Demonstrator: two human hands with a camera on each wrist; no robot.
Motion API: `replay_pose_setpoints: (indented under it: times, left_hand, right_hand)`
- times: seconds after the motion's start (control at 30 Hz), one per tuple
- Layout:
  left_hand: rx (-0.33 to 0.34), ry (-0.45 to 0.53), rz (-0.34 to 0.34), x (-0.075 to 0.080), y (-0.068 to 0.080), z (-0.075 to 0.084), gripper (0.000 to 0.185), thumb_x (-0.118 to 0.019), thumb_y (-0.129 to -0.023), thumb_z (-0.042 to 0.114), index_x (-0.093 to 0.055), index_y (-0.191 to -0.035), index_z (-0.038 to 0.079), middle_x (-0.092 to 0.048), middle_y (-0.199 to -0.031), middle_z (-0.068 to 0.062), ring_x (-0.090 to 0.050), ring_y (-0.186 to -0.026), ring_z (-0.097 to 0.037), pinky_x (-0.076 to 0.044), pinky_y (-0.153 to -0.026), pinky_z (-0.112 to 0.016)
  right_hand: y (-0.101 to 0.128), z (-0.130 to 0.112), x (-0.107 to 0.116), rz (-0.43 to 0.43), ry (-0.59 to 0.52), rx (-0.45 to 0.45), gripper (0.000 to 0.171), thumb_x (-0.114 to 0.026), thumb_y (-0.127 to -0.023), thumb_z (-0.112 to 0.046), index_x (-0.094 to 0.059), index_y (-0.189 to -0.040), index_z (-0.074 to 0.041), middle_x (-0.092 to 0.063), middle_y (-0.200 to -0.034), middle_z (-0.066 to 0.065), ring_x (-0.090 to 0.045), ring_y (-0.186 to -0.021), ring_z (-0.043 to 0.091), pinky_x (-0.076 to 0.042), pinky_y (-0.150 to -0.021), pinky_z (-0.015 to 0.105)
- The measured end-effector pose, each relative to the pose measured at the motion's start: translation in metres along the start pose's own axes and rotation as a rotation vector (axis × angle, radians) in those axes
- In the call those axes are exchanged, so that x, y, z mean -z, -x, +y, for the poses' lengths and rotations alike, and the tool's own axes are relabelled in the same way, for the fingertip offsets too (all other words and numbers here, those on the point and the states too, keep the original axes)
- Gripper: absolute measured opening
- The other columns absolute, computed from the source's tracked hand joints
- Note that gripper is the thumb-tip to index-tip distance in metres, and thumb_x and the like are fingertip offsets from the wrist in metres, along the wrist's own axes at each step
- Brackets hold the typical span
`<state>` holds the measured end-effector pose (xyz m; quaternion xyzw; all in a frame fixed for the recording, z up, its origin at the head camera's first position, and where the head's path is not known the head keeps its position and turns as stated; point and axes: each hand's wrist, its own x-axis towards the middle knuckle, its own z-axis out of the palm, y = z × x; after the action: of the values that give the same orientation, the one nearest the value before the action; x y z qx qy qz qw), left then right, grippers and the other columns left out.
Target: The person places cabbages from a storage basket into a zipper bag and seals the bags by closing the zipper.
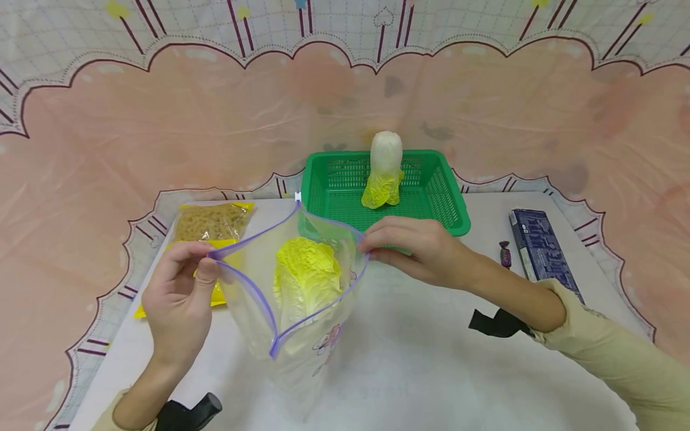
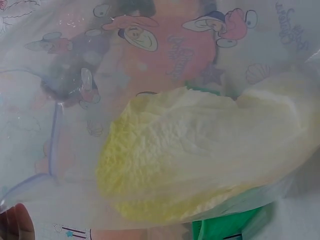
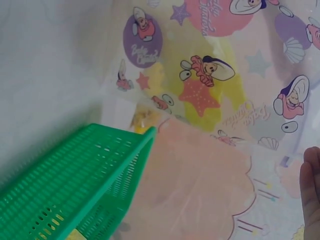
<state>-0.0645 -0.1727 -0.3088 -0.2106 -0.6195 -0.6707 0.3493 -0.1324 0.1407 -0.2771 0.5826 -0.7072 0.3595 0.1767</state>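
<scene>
A clear zip bag [image 1: 334, 335] with a purple seal hangs wide open between both hands. Inside it sits a napa cabbage [image 1: 307, 278], yellow leaf end up; the left wrist view shows this cabbage [image 2: 200, 150] through the printed plastic. My left hand [image 1: 180, 293] pinches the left side of the bag's rim between thumb and fingers. On the opposite side, my right hand [image 1: 417, 248] pinches the rim near the green basket. Only fingertips of the left hand [image 2: 17, 222] and part of the right hand [image 3: 311, 192] show in the wrist views.
A green basket [image 1: 458, 215] at the back of the white table [image 1: 431, 359] holds another napa cabbage [image 1: 386, 158], leaning on its far wall. Left lies a yellow packet of pasta-like pieces [image 1: 210, 222]. Right are a purple wrapped candy [image 1: 505, 255] and a dark blue box [image 1: 544, 248].
</scene>
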Motion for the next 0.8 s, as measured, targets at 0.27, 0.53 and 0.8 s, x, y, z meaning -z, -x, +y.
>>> replay_pose_setpoints:
  times: [0.27,0.53,0.8]
  left_hand:
    - [0.01,0.033,-0.004,-0.001,0.001,0.001,0.017,-0.063,-0.086,-0.009,-0.06,-0.102,-0.014,-0.063,-0.094,-0.005,-0.066,-0.075,-0.008,-0.055,-0.076,-0.014]
    - [-0.011,0.022,-0.014,-0.001,0.003,-0.001,0.02,-0.064,-0.085,-0.01,-0.056,-0.1,-0.019,-0.061,-0.095,-0.004,-0.064,-0.08,-0.01,-0.055,-0.079,-0.014]
    - [-0.039,0.052,-0.059,-0.002,0.004,-0.002,0.024,-0.066,-0.084,-0.006,-0.053,-0.098,-0.021,-0.06,-0.095,-0.005,-0.066,-0.074,-0.009,-0.053,-0.071,-0.013]
  right_hand:
    - [0.002,0.003,-0.004,0.014,-0.012,0.004,0.019,-0.058,-0.097,-0.018,-0.066,-0.106,-0.003,-0.071,-0.101,0.008,-0.066,-0.097,0.015,-0.053,-0.09,0.018]
    - [0.024,0.017,-0.019,-0.006,-0.084,-0.146,0.04,-0.073,-0.083,-0.001,-0.061,-0.121,0.002,-0.069,-0.112,0.013,-0.067,-0.1,0.019,-0.057,-0.085,0.026]
    - [0.042,0.04,-0.023,0.015,-0.107,-0.285,0.054,-0.073,-0.082,0.0,-0.052,-0.132,0.002,-0.068,-0.116,0.014,-0.066,-0.106,0.022,-0.057,-0.083,0.026]
